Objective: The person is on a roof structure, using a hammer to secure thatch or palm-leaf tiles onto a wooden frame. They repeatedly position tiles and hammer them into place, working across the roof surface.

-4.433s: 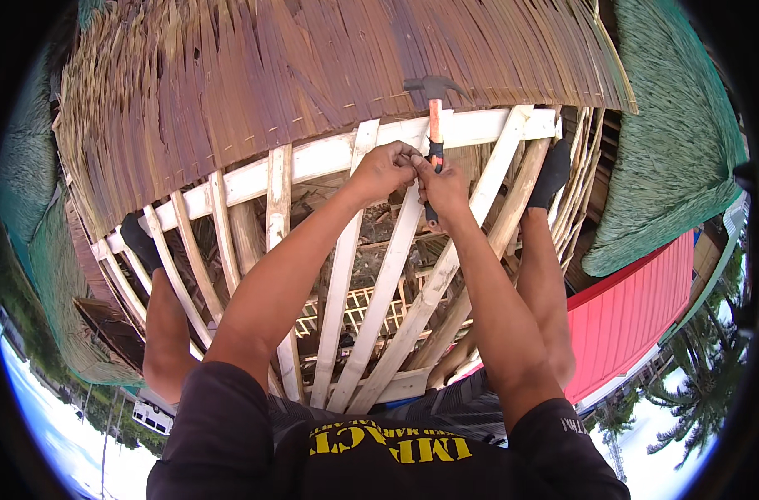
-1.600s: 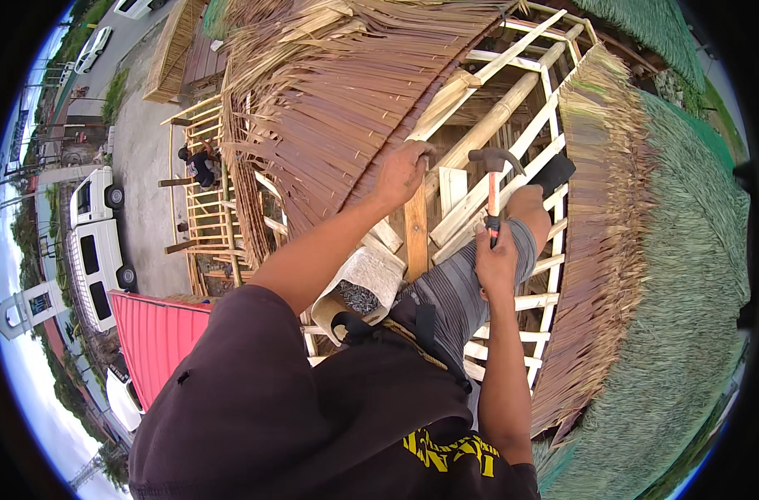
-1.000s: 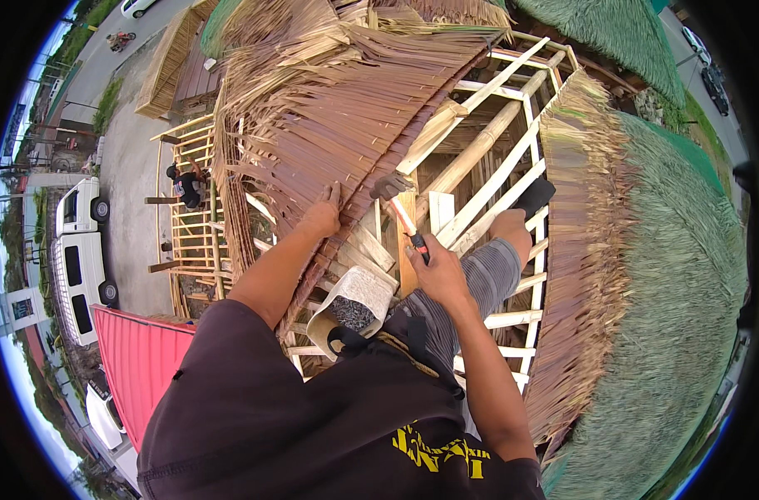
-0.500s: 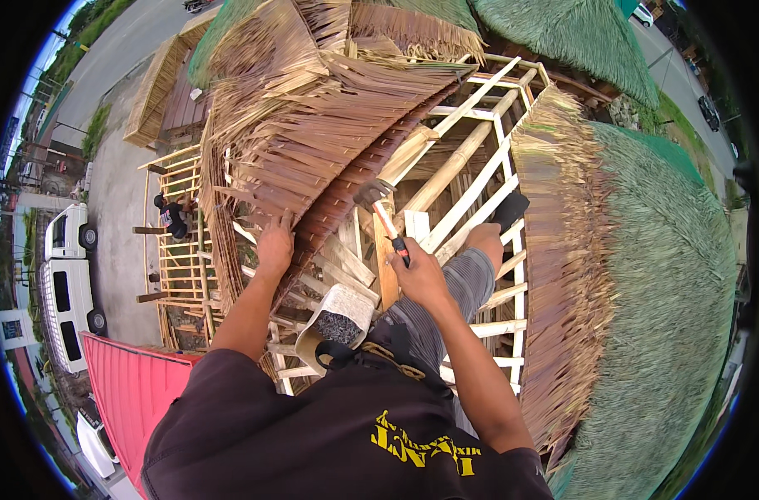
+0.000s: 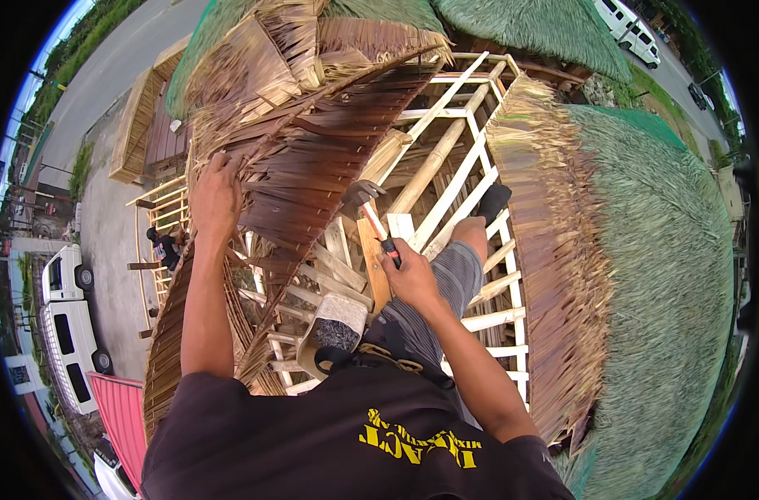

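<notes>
Furthest left I have one white vehicle (image 5: 69, 354) on the ground, two of its wheels showing, and below it one red roof (image 5: 119, 417). Next comes one co-worker (image 5: 166, 249), bent by a slatted frame and small in my view.

The left hand (image 5: 215, 196) has its fingers curled over the raised edge of one brown thatch panel (image 5: 313, 158). That panel leans over the left side of the roof frame (image 5: 496, 319), its dark underside toward me.

Just right of the panel's lower end, at the person's waist, I see one container, an open-mouthed pale box (image 5: 344, 307). Inside is a heap of small dark grey pieces (image 5: 336, 335), nail-like, too many and too small for me to count.

One hammer (image 5: 379, 227) comes next, its head by the panel's right edge; I can't tell whether they touch. Beneath it stands one orange-brown plank (image 5: 374, 265). The right hand (image 5: 411, 275) is closed firmly round the hammer's dark grip.

Beyond, I count one thick bamboo pole (image 5: 436, 158) slanting toward the frame's top corner, and one dark-socked foot (image 5: 494, 200) near the frame's right edge. One thatch strip (image 5: 550, 267) borders that edge, with a grey-green roof (image 5: 671, 275) outside it.
</notes>
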Demonstrator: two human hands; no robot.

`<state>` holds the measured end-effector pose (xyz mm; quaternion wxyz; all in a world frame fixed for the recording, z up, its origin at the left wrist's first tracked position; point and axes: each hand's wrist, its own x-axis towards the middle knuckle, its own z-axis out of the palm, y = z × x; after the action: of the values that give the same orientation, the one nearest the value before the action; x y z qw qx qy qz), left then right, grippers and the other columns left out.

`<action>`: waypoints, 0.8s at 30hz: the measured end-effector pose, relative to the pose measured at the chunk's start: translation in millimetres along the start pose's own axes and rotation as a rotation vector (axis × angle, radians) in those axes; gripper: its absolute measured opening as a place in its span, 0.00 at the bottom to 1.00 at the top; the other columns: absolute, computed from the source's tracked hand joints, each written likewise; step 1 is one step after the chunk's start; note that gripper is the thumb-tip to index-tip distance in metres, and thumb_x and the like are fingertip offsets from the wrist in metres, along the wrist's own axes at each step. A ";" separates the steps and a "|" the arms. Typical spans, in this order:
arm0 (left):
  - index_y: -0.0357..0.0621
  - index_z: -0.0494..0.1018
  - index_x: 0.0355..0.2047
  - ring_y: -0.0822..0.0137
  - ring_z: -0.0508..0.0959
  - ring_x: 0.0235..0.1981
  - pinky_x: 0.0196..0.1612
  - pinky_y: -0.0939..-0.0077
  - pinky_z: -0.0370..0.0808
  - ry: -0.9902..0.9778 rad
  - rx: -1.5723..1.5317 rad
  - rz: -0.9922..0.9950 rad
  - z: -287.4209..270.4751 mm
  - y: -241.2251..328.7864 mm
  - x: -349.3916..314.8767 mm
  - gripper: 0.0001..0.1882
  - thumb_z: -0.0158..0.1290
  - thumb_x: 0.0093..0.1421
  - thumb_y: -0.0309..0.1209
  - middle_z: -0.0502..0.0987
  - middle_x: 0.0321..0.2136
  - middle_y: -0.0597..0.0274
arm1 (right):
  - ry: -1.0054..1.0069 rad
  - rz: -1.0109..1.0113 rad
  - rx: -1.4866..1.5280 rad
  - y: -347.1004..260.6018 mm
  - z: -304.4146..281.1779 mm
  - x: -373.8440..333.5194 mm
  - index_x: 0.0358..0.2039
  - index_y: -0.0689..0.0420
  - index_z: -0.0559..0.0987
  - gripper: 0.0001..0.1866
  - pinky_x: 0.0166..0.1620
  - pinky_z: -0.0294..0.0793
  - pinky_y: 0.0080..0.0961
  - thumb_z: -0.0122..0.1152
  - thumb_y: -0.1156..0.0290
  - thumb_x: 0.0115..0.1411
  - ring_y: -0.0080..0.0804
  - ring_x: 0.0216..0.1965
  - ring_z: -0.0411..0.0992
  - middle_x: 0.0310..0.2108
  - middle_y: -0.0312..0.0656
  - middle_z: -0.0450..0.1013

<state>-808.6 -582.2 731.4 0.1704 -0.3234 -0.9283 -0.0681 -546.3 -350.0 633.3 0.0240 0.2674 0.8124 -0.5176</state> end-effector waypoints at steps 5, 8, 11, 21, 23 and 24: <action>0.48 0.78 0.51 0.53 0.79 0.45 0.45 0.58 0.78 0.082 0.008 0.001 -47.3 44.0 44.8 0.18 0.51 0.61 0.23 0.76 0.41 0.60 | 0.187 -0.109 -0.027 -2.0 -1.9 -12.3 0.48 0.59 0.79 0.17 0.30 0.73 0.35 0.66 0.63 0.62 0.43 0.23 0.75 0.25 0.50 0.77; 0.49 0.79 0.50 0.56 0.79 0.42 0.43 0.60 0.79 0.052 0.004 0.229 -48.7 66.6 59.8 0.16 0.52 0.62 0.24 0.76 0.40 0.62 | 0.349 -0.151 0.063 -4.3 -8.9 -13.4 0.49 0.61 0.80 0.19 0.30 0.72 0.29 0.69 0.68 0.60 0.29 0.23 0.73 0.24 0.45 0.76; 0.50 0.80 0.47 0.54 0.81 0.40 0.41 0.58 0.79 -0.009 -0.018 0.256 -9.5 83.7 76.9 0.15 0.51 0.62 0.25 0.76 0.39 0.61 | 0.481 -0.296 0.164 -10.9 -23.2 -10.3 0.43 0.62 0.81 0.14 0.31 0.71 0.24 0.70 0.68 0.61 0.23 0.24 0.70 0.24 0.41 0.75; 0.55 0.80 0.51 0.55 0.79 0.39 0.44 0.61 0.78 0.219 0.109 0.211 -62.3 55.2 114.2 0.18 0.49 0.63 0.25 0.78 0.40 0.64 | 0.444 -0.223 0.033 -14.5 -59.9 -9.7 0.42 0.60 0.83 0.11 0.31 0.68 0.32 0.67 0.67 0.64 0.36 0.23 0.69 0.21 0.46 0.72; 0.55 0.79 0.52 0.59 0.77 0.40 0.46 0.65 0.76 0.191 0.101 0.254 -51.4 78.7 77.9 0.21 0.52 0.59 0.26 0.77 0.41 0.67 | 0.408 -0.320 0.113 -17.4 -43.4 -3.5 0.45 0.61 0.82 0.13 0.28 0.68 0.31 0.67 0.67 0.63 0.37 0.20 0.69 0.21 0.50 0.72; 0.54 0.79 0.53 0.60 0.76 0.41 0.47 0.67 0.75 0.031 0.082 0.270 -35.2 95.4 56.8 0.22 0.53 0.58 0.26 0.76 0.42 0.68 | 0.384 -0.312 0.073 -20.2 -37.1 0.5 0.53 0.58 0.80 0.19 0.30 0.71 0.30 0.66 0.76 0.60 0.37 0.21 0.70 0.24 0.51 0.75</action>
<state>-781.2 -483.1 786.3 0.2053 -0.4371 -0.8756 -0.0113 -547.2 -324.6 667.0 -0.2207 0.2329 0.8142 -0.4838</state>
